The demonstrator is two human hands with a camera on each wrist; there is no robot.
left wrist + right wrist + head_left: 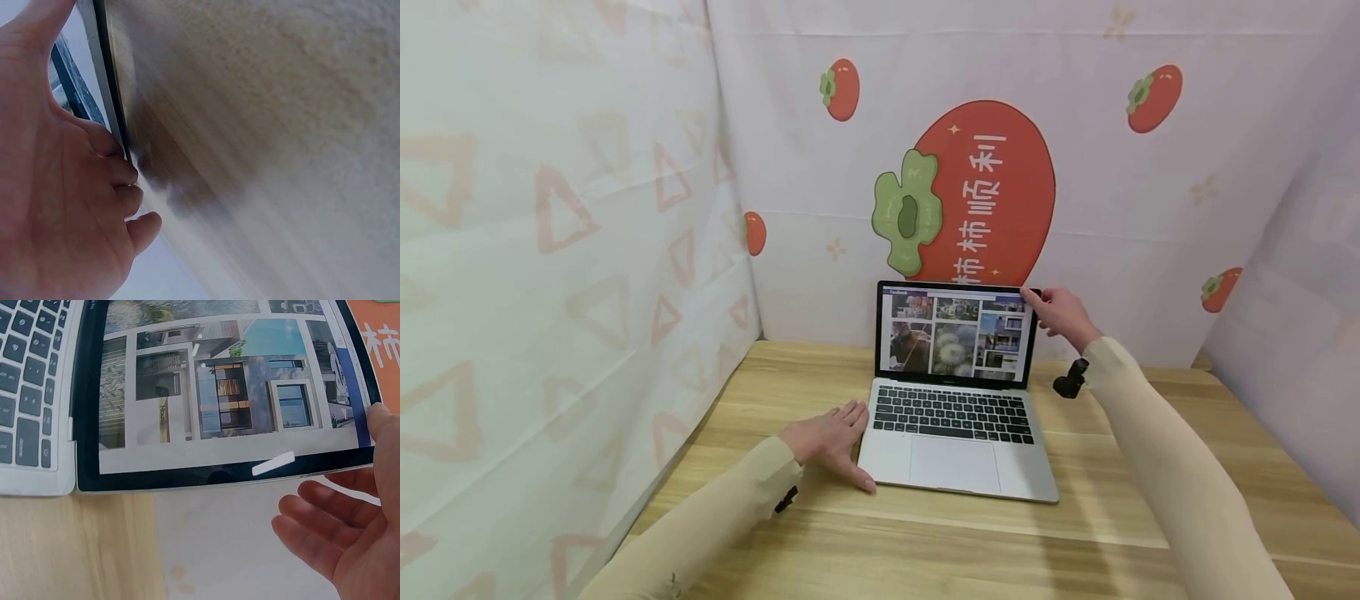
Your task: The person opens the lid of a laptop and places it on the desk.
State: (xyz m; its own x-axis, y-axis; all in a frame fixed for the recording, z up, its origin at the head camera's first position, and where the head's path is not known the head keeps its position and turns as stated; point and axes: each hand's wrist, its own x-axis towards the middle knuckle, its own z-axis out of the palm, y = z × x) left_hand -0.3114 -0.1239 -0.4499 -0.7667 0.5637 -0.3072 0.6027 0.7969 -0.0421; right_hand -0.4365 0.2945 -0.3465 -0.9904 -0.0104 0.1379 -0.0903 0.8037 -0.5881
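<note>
A silver laptop (953, 467) stands unfolded on the wooden table, its lit screen (955, 333) showing a page of photos. At the screen's upper right corner, my right hand (1063, 315) pinches the lid, thumb on the front and index finger behind it. The other fingers of that hand (350, 519) hang loosely beside the lid's edge in the right wrist view. My left hand (831, 437) rests at the left edge of the keyboard base, thumb spread toward the front corner. In the left wrist view, its fingertips (128, 200) lie along the laptop's side edge (109, 75).
The wooden table (955, 550) reaches the back wall, which is covered by a white cloth (805, 167) printed with red persimmons. A side cloth (625, 250) with triangles hangs at the left, and another pale cloth (1300, 333) hangs at the right.
</note>
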